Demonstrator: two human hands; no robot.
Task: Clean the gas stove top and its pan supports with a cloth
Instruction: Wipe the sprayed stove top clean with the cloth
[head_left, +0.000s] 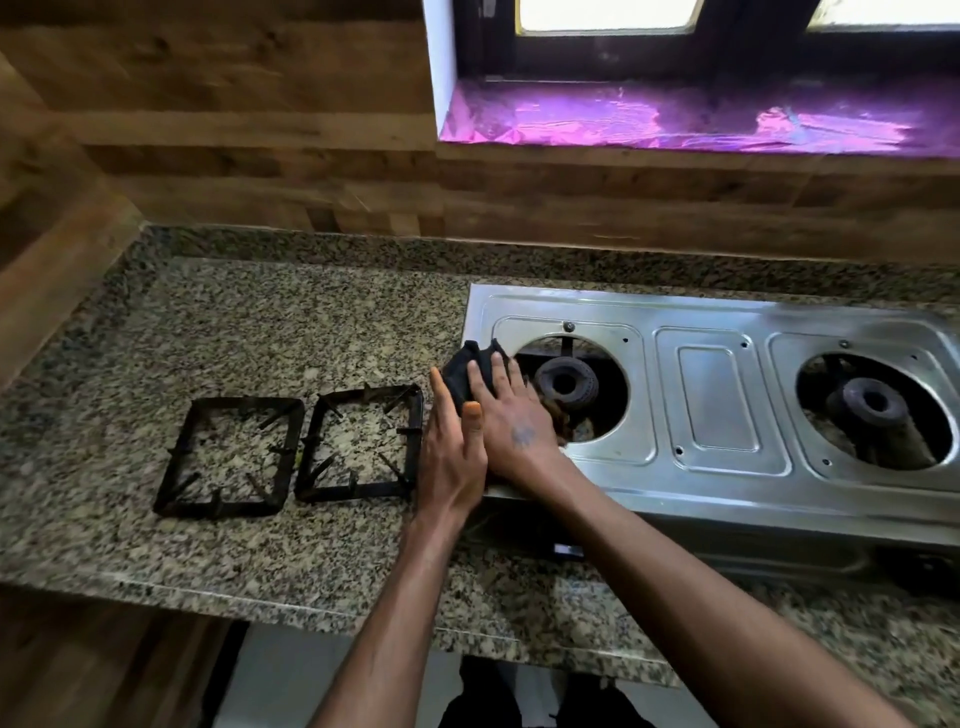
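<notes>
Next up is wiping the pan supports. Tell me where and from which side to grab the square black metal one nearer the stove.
Probably grip the near side bar of the square black metal pan support, coming from above at the counter's front edge. It lies flat on the speckled granite counter, its prongs point inward, and the outer frame is bare. The left hand is closest.

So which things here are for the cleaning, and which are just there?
For the cleaning:
black cloth under the right hand
left hand beside it
steel stove top
two pan supports on the counter

Just there:
granite counter
purple window sill
</notes>
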